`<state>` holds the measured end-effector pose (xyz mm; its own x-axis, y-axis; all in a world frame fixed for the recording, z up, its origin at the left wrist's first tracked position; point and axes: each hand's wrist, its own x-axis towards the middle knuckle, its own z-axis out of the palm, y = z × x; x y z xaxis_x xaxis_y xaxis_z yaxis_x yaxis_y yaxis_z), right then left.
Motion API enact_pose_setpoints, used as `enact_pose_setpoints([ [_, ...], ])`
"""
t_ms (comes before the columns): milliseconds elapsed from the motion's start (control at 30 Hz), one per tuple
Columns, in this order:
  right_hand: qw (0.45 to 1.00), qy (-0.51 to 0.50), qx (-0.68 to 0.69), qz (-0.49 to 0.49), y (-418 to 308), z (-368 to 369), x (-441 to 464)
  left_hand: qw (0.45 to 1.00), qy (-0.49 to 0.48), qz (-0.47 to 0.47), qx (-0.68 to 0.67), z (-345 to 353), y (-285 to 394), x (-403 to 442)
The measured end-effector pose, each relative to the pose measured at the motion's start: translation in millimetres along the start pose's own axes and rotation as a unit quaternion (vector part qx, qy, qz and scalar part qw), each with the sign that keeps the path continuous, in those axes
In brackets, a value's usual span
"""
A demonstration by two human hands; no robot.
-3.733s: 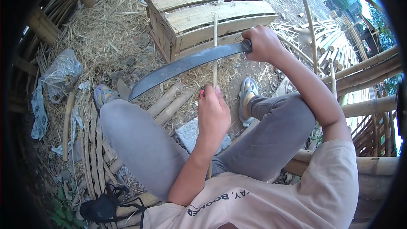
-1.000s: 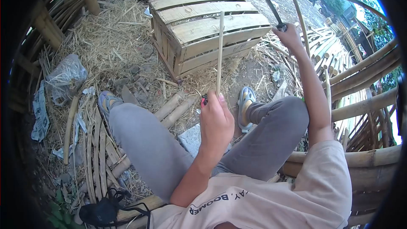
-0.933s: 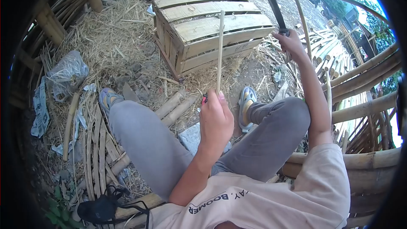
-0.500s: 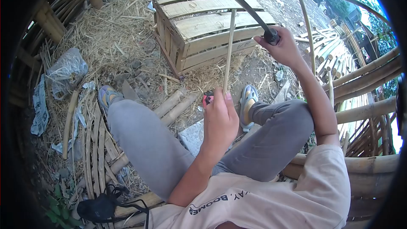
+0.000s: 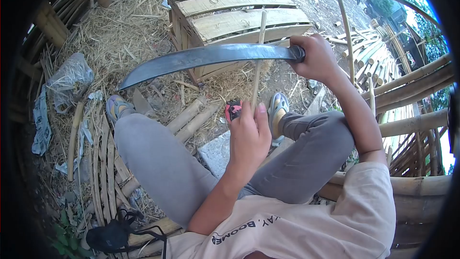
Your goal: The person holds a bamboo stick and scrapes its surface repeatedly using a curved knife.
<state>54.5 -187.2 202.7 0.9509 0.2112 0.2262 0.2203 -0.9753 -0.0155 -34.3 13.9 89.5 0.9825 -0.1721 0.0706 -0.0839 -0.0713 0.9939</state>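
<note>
My right hand [image 5: 314, 58] is closed round the dark handle of a long curved machete [image 5: 206, 57]. The blade points left and crosses a thin bamboo strip [image 5: 258, 74], though whether they touch is unclear. My left hand [image 5: 250, 132] grips the strip near its lower part, with the thumb up along it. A red and black object [image 5: 233, 111] shows at the left hand's fingers; it is too small to identify. Below the hand's level lies a pale stone block [image 5: 215, 153], partly hidden by the left hand and forearm.
A slatted wooden crate [image 5: 239, 19] stands ahead. Straw [image 5: 120, 33] covers the ground at the left, near a clear plastic bag [image 5: 72, 79]. A black bag with straps [image 5: 108, 237] lies lower left. Bamboo rails [image 5: 417, 124] and a pile of cut bamboo [image 5: 378, 57] are at the right.
The machete has swung down from pointing up and away to lying across the strip, blade leftward. Earlier it was raised far to the upper right. The left hand still holds the strip.
</note>
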Motion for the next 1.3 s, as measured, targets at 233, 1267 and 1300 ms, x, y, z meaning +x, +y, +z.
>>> enact_pose_setpoints([
  [233, 0.998, 0.005, -0.065, 0.005, 13, 4, -4, 1.0, -0.008, 0.005, 0.008, 10, -3, -5],
  [1267, 0.981, 0.131, -0.119, 0.076, 76, 8, -9, 1.0, 0.003, 0.004, 0.016, 12, -2, -9],
  [1300, 0.985, 0.099, -0.115, 0.083, 78, 5, -9, 1.0, -0.001, 0.0, 0.009, 12, 0, -8],
])
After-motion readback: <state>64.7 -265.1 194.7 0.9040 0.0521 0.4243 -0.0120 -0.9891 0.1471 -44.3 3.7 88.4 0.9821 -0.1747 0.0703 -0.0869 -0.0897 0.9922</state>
